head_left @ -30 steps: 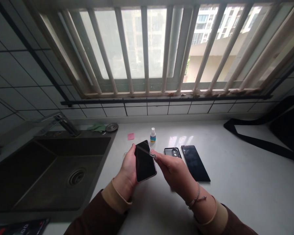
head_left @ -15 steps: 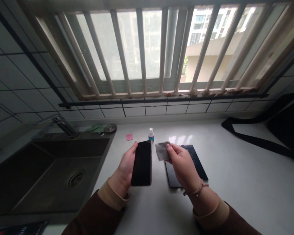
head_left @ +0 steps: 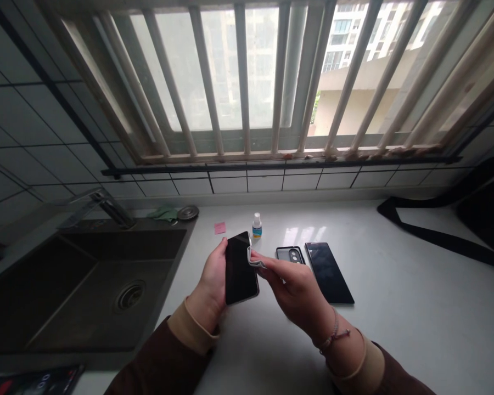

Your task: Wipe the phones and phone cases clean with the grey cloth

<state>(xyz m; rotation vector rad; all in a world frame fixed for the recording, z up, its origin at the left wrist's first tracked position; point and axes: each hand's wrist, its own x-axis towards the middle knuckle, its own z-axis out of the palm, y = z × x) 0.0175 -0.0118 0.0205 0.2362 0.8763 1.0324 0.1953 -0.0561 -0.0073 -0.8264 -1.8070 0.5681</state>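
My left hand (head_left: pixel 212 274) grips a smartphone (head_left: pixel 239 271) by its left edge, its dark screen facing me. Pinched in the fingers of my right hand (head_left: pixel 294 282) is a small grey cloth (head_left: pixel 254 259), folded and touching the phone's right edge near the top. Behind the phone stands a small white-capped spray bottle (head_left: pixel 257 226). Partly hidden by my right hand, a phone case (head_left: pixel 286 253) with a camera cutout lies on the counter. Right of it lies a second dark-screened device (head_left: pixel 329 272), flat on the surface.
A sink (head_left: pixel 86 307) with a faucet (head_left: pixel 111 207) is at the left. A pink sticky note (head_left: pixel 220 227), a metal drain cover (head_left: pixel 188 212) and a green cloth (head_left: pixel 163 214) lie near the back. A black strap (head_left: pixel 432 233) rests at the right on the white counter (head_left: pixel 420 318).
My right hand has moved left and brought the cloth onto the phone's edge, folding it. The phone has tilted slightly, and the phone case now shows beside my hand.
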